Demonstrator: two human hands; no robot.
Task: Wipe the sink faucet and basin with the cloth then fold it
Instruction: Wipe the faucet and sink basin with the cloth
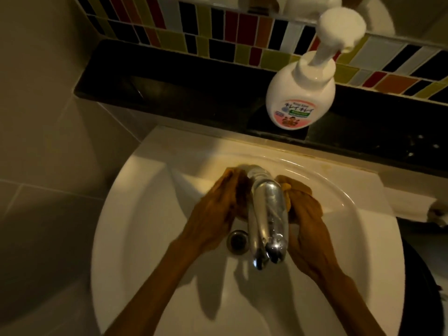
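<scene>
A chrome faucet [266,214] rises over the white basin [145,214], its spout pointing toward me. A yellow-brown cloth [294,187] is wrapped behind the faucet's base and shows on both sides of it. My left hand [218,209] grips the cloth's left end beside the faucet. My right hand [308,226] grips the cloth's right end on the other side. The faucet hides the middle of the cloth. The drain [237,240] lies just left of the spout.
A white pump soap bottle [303,93] stands on the black ledge [169,81] behind the sink, below a strip of coloured tiles [218,32]. Beige wall tiles fill the left side. A dark round object [421,275] sits at the right of the basin.
</scene>
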